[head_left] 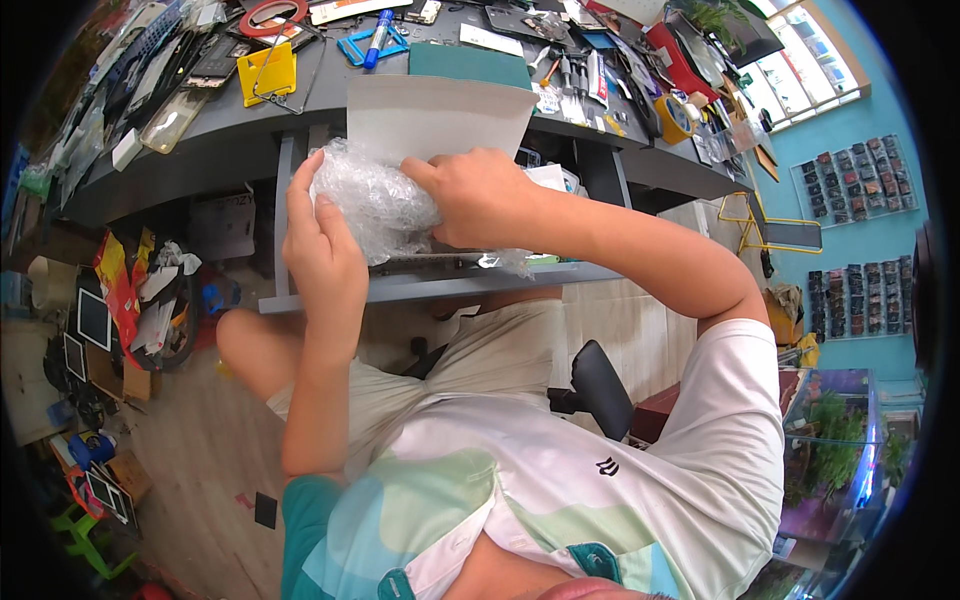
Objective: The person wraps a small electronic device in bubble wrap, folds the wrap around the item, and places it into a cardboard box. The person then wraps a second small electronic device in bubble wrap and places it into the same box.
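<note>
A crumpled bundle of clear bubble wrap (375, 195) is held between my two hands above an open desk drawer. My left hand (325, 230) cups its left side, fingers pointing up and thumb lying along the front. At the upper right, my right hand (480, 195) has its fingers curled and pressed into the plastic. Whatever is inside the wrap, if anything, cannot be made out. Directly behind the bundle stands a white panel (440, 115), like a raised box flap, with a dark green piece (470, 62) beyond it.
The drawer's front edge (440, 285) lies between my hands and my lap. Behind, the grey desk carries a yellow stand (268, 73), a blue marker (378, 38), a roll of yellow tape (675, 118) and loose tools. Bags and boxes crowd the floor at left; a black armrest (600, 390) is at right.
</note>
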Motion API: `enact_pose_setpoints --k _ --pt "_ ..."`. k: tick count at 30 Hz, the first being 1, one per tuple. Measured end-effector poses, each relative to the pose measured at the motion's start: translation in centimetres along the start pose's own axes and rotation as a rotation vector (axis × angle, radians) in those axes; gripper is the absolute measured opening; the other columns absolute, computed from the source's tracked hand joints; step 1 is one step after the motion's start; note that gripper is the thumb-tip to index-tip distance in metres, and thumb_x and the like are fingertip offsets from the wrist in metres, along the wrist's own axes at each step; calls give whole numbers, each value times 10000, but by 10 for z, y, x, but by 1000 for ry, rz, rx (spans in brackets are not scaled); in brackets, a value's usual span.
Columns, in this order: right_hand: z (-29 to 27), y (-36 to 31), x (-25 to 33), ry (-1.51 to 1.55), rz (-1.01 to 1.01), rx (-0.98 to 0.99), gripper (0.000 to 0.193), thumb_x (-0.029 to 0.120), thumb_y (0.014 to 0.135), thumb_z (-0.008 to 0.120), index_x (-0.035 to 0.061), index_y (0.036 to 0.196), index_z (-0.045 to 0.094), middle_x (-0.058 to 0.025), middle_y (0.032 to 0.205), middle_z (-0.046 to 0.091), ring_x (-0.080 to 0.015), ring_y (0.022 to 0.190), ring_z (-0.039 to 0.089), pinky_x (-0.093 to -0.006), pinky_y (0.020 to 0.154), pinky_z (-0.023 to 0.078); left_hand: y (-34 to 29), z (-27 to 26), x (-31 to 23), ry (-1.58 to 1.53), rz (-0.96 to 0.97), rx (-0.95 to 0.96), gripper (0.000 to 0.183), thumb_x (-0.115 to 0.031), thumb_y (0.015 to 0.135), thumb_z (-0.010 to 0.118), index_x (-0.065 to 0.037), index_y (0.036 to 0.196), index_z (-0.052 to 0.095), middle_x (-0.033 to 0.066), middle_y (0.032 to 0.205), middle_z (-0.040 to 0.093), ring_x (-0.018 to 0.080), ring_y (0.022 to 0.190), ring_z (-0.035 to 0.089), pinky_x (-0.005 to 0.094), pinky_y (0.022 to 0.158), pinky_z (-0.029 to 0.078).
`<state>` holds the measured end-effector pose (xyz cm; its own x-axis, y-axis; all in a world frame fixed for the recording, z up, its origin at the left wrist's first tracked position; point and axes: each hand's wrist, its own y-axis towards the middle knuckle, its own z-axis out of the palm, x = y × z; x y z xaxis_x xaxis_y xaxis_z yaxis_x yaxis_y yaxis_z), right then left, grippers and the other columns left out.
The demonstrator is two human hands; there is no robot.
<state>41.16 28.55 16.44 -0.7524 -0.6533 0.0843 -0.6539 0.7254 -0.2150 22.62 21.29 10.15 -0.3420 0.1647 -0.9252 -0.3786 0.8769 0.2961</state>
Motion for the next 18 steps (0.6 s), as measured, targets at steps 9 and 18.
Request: enact_pose_setpoints --k 9,18 --pt "3 1 -1 -25 -12 -21 640 235 750 847 52 1294 564 -171 1011 741 -420 886 738 -518 752 592 3 10 15 14 202 -113 417 11 1055 452 -42 1439 605 105 1185 743 82 699 507 273 688 471" --pt "3 3 -2 -24 -8 -10 641 240 753 846 52 1298 565 -164 1003 741 -414 883 737 -510 747 590 2 6 10 16 150 -67 411 -4 1058 462 -44 1444 597 145 1251 738 133 804 621 302 773 517"
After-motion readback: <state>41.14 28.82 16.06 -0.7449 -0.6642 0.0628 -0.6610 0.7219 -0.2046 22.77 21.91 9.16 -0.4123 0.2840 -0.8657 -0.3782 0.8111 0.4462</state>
